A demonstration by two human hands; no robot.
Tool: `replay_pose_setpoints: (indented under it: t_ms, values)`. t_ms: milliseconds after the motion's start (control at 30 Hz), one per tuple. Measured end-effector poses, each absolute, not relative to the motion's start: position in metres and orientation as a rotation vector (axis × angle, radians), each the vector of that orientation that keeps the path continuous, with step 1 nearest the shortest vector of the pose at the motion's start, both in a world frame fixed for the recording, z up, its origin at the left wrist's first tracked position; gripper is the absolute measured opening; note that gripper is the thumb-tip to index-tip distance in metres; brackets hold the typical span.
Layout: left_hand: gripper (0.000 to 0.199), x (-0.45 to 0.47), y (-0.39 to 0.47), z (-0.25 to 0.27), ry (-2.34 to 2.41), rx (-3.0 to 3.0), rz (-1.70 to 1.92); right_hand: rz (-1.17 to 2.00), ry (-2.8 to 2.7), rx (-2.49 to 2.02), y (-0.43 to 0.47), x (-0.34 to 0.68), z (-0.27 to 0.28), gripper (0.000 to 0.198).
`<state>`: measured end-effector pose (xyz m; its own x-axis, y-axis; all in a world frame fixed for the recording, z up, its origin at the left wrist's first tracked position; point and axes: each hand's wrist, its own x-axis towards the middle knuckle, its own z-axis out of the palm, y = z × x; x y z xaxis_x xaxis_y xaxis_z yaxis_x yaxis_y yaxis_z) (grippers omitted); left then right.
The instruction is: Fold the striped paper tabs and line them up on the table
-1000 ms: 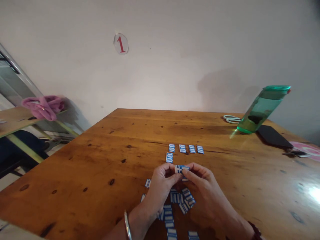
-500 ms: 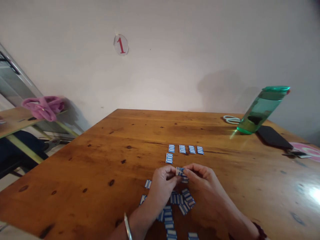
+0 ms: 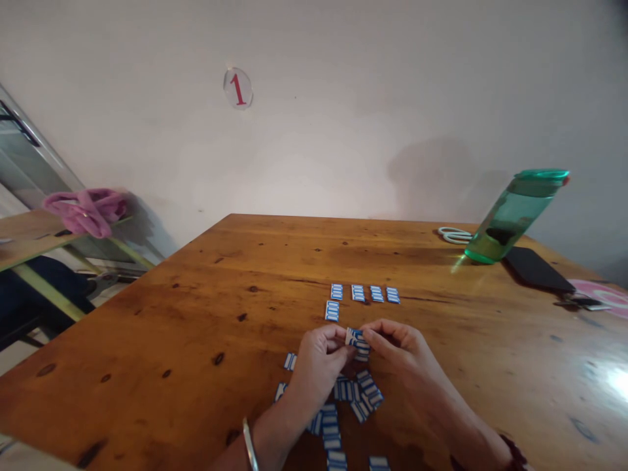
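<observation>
Pinching one blue-and-white label (image 3: 354, 337) between both hands, left hand (image 3: 318, 363) grip clamped, right hand (image 3: 400, 353) grip clamped

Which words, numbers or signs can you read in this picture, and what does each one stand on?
"1" in red, on the round clear sticker on the wall.
The blue-and-white tiles and the small tile pinched between the left hand and right hand: markings too small to read.

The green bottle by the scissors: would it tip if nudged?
Probably. The green bottle is tall and narrow, with only a little liquid showing low down, so it is likely light. Once toppled, its rounded body would probably roll toward the scissors.
</observation>
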<state>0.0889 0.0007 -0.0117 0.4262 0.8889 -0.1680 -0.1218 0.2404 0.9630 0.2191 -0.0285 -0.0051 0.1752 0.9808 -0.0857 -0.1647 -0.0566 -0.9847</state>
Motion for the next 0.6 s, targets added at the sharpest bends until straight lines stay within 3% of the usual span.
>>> replay_pose_setpoints:
  t_ms: [600]
  values:
    - [0.028,0.0884,0.0011,-0.0115,0.875,1.139,0.799,1.161,-0.901,-1.186,-0.0314,0.2211,0.0001,0.025]
